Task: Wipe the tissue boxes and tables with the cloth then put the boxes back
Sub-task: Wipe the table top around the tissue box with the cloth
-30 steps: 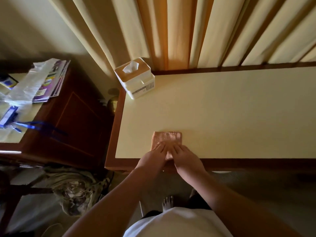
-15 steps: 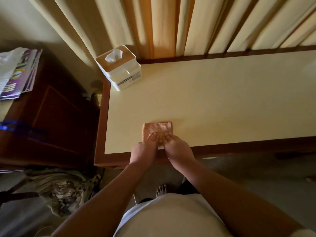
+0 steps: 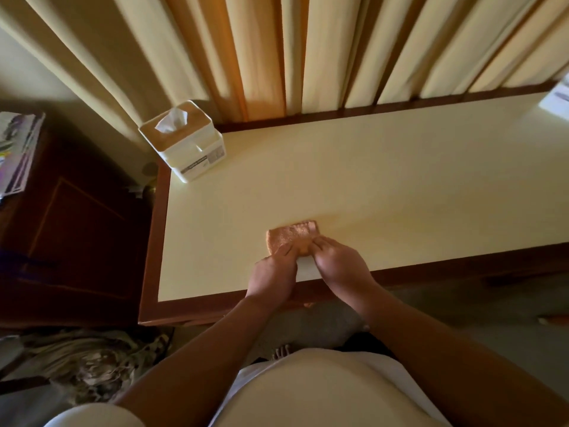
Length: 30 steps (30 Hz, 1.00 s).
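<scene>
Cream shirt fills the bottom of the view, and two bare forearms reach forward from it. A bare foot [image 3: 280, 352] shows on the grey floor between them. To the left on the floor lies a crumpled patterned fabric [image 3: 92, 365].

Both hands meet side by side over the near edge of the table [image 3: 400, 186], which has a pale yellow top framed in brown wood. The left hand [image 3: 272, 272] lies palm down with its fingers [image 3: 284, 250] fairly straight, their tips pressing on the near left part of the cloth [image 3: 292, 233]. The right hand [image 3: 338, 263] has its fingers bent at the knuckles, tips on the cloth's near right corner; it is unclear whether they pinch the cloth or only press it.

The cloth is small, orange-pink and folded flat. It lies on the tabletop close to the near edge, just beyond the fingertips, most of it uncovered.

At the table's far left corner stands the tissue box [image 3: 191, 149], white with a tan lid and a tissue sticking up. A white object [image 3: 558, 98] shows at the far right corner. Left of the table is a dark wood cabinet [image 3: 70, 226] with magazines [image 3: 15, 152] on top. Cream and orange curtains [image 3: 308, 50] hang behind.
</scene>
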Each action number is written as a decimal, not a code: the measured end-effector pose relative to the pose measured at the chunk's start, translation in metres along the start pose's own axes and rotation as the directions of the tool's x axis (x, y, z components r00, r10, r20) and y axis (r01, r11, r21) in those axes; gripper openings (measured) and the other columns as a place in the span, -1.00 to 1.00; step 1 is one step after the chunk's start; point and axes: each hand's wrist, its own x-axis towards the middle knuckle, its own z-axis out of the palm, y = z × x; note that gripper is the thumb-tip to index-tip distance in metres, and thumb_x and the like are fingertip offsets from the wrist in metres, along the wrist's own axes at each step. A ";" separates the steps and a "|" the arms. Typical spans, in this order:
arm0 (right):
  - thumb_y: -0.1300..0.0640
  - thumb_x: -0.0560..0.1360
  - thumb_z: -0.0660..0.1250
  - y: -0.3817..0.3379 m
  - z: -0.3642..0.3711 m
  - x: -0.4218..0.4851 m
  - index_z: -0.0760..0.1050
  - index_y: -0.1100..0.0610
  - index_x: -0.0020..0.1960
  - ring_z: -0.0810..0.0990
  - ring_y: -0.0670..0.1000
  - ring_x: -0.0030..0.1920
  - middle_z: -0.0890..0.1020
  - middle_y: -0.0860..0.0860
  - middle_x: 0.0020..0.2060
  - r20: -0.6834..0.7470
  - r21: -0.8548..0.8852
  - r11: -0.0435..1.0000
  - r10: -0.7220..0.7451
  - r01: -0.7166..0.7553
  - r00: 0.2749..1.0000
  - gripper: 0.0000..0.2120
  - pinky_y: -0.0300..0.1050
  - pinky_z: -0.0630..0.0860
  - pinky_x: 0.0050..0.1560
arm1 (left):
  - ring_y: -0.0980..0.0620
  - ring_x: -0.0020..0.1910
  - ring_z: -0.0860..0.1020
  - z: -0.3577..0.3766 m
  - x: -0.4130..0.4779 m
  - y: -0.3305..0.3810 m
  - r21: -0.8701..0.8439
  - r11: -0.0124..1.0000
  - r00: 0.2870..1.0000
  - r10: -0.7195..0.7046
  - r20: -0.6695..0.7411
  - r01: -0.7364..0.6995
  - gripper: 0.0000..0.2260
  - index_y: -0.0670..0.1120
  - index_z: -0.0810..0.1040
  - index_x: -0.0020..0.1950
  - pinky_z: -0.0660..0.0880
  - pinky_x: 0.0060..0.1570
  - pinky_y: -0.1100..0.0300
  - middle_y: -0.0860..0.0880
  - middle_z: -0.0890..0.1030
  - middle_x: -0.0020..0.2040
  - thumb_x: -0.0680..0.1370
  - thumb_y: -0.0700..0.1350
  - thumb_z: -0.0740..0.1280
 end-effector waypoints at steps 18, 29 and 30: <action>0.35 0.36 0.53 0.260 -0.043 -0.090 0.60 0.33 0.28 0.71 0.25 0.11 0.67 0.27 0.21 0.069 -0.045 0.999 -0.017 0.020 0.997 -0.52 0.09 0.71 -0.11 | -0.19 0.37 0.60 0.084 0.124 0.218 -0.081 0.986 0.989 0.145 0.028 -0.143 -0.50 -0.12 0.60 0.41 0.69 0.10 -0.13 -0.15 0.65 0.34 0.47 -0.30 0.49; -0.03 0.63 -0.22 0.308 -0.025 -0.104 0.08 0.32 0.64 0.09 0.30 0.64 0.18 0.31 0.61 0.156 0.053 0.990 0.120 -0.130 0.980 -0.32 0.23 0.03 0.63 | -0.14 0.71 -0.13 0.109 0.163 0.262 -0.089 0.995 0.997 0.056 0.047 -0.052 -0.46 -0.17 0.08 0.72 -0.11 0.68 -0.09 -0.17 0.02 0.72 0.74 -0.16 0.12; -0.02 0.61 -0.23 0.307 -0.023 -0.104 0.03 0.31 0.65 0.04 0.30 0.64 0.15 0.31 0.62 0.159 0.043 0.990 0.125 -0.133 0.979 -0.31 0.25 0.00 0.63 | -0.11 0.70 -0.18 0.114 0.162 0.262 -0.068 0.997 0.996 0.052 0.068 -0.047 -0.46 -0.15 0.02 0.73 -0.17 0.68 -0.06 -0.14 -0.04 0.73 0.76 -0.10 0.09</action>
